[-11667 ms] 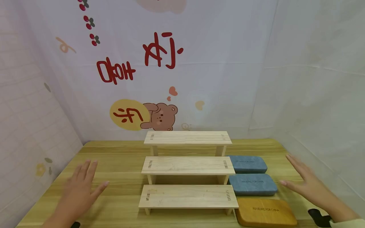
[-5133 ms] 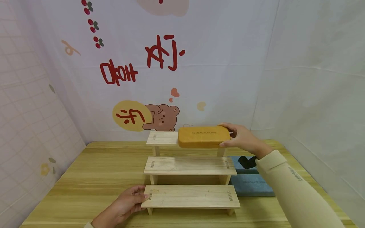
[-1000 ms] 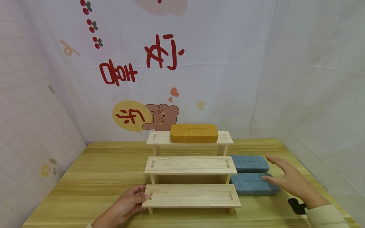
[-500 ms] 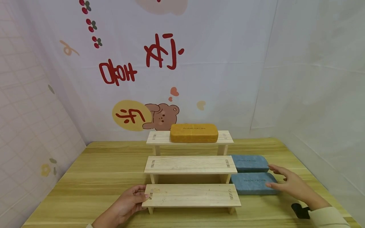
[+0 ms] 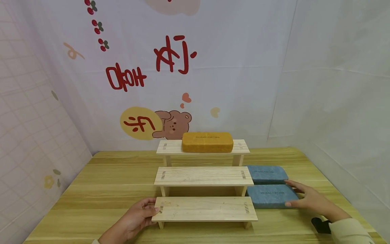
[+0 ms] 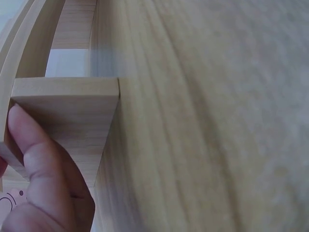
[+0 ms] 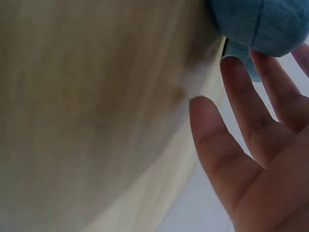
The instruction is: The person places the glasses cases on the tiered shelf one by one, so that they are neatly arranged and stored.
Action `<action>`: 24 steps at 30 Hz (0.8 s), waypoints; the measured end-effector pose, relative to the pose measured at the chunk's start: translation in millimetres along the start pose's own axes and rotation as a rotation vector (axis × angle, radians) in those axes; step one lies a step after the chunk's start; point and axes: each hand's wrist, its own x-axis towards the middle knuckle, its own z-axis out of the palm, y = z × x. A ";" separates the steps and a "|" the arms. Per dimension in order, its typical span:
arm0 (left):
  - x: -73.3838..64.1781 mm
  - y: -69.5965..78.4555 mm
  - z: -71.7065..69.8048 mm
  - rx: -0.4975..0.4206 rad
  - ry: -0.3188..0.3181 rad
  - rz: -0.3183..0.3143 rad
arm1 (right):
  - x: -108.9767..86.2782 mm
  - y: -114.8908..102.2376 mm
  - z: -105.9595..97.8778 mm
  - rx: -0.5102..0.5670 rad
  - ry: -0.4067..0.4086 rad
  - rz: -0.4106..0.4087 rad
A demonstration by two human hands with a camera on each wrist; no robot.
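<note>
In the head view, my left hand (image 5: 138,218) grips the left end of the bottom step of a three-tier wooden stand (image 5: 204,208), thumb on top. In the left wrist view, fingers (image 6: 41,169) curl under that step beside its leg. My right hand (image 5: 317,201) brackets the right end of the front blue glasses case (image 5: 271,196), thumb at the front edge and a fingertip at the back edge. In the right wrist view, the other fingers (image 7: 217,150) stay extended by the end of the case. A yellow glasses case (image 5: 208,143) lies on the top step.
A second blue glasses case (image 5: 266,173) lies just behind the front one, beside the stand. The wooden table (image 5: 118,183) ends at a cloth backdrop (image 5: 237,84) with cartoon prints. More cloth rises at both sides.
Earlier, my right hand put the yellow case on the top step, while my left hand took hold of the stand. Lately the right hand has lowered and closed around the front blue case's end.
</note>
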 end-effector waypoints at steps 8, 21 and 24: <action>0.6 -0.7 -0.8 0.008 -0.006 0.005 | 2.5 4.5 0.1 0.075 -0.084 0.064; -1.6 0.6 1.5 -0.002 0.000 0.003 | 7.3 6.4 -0.5 0.049 -0.074 0.065; -1.7 0.9 2.1 -0.003 0.005 0.002 | 7.4 6.7 -1.5 0.046 -0.076 0.066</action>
